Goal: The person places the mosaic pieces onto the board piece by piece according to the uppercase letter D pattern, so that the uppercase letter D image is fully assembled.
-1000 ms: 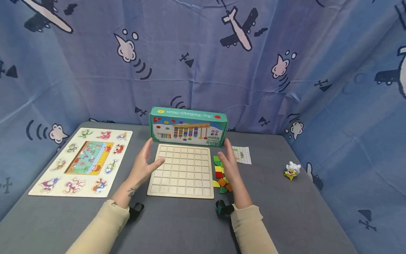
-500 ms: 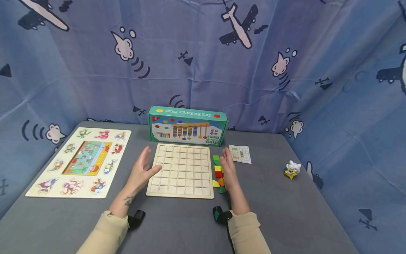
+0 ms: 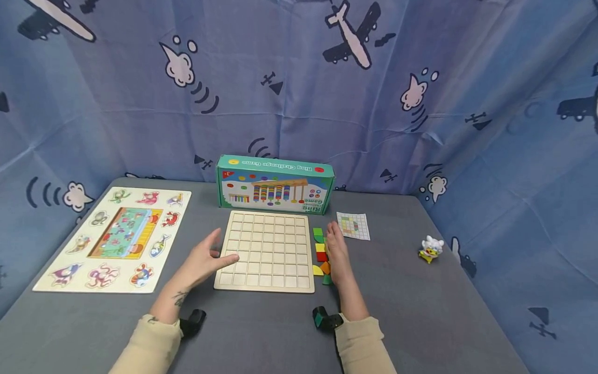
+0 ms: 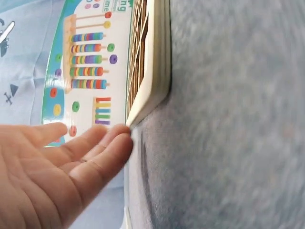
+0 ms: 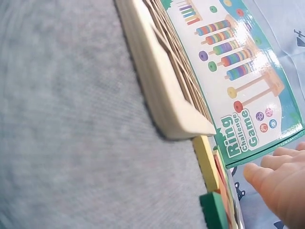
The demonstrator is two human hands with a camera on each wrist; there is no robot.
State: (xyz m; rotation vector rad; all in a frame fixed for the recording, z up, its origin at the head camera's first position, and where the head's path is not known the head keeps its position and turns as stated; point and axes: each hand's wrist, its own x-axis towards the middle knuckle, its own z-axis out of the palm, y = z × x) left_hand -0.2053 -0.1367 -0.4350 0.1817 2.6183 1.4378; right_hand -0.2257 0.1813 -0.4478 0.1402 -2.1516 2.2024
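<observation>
A wooden grid board (image 3: 264, 252) with rows of square cells lies flat on the table. My left hand (image 3: 202, 265) hovers at its left side, fingers extended and thumb over the board's edge in the head view. In the left wrist view the left fingers (image 4: 102, 160) are loosely spread with nothing held. My right hand (image 3: 338, 255) is at the board's right side with straight fingers, beside a small pile of coloured blocks (image 3: 321, 255) in green, yellow, red and orange, partly covering them. The right wrist view shows a yellow block (image 5: 206, 162) and a green block (image 5: 213, 210) by the board's corner.
Behind the board stands a Ring Challenge Game box (image 3: 275, 184). A printed pattern card (image 3: 353, 226) lies right of the blocks. At left is a sea-animal puzzle board (image 3: 112, 240); at far right, a small white-and-yellow figurine (image 3: 431, 250). A blue patterned curtain (image 3: 299, 93) surrounds the table.
My left hand has moved down and left, toward the board's lower left side. The right hand has shifted slightly toward me, uncovering the pattern card. The head view has tilted slightly.
</observation>
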